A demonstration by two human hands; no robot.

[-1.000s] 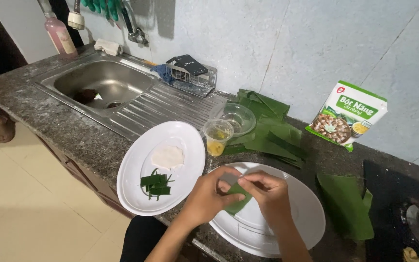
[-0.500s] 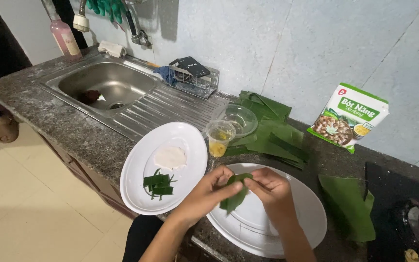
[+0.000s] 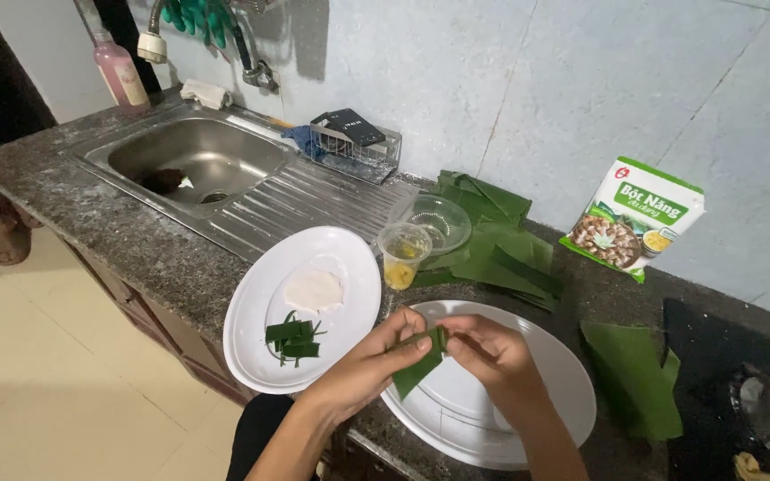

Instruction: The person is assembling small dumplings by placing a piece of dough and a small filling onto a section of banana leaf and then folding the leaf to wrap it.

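Observation:
My left hand [image 3: 369,363] and my right hand [image 3: 490,354] both pinch a small folded strip of green leaf [image 3: 417,365] above a white oval plate [image 3: 545,401]. The strip hangs down between the fingertips. To the left lies a second white oval plate [image 3: 260,312] holding a flat white dough piece [image 3: 314,289] and several cut green leaf strips [image 3: 293,338]. A small clear plastic cup [image 3: 402,256] with yellow filling stands just behind the plates.
A clear bowl [image 3: 438,221] rests on a pile of green leaves [image 3: 501,249]. Another leaf piece [image 3: 639,379] lies at the right, next to a gas stove [image 3: 759,401]. A green-and-white flour packet [image 3: 633,218] leans on the wall. The steel sink [image 3: 198,160] sits at left.
Both hands have kept working the leaf strip over the right plate, folding it tighter. The camera has shifted slightly; plates and cup stay where they were.

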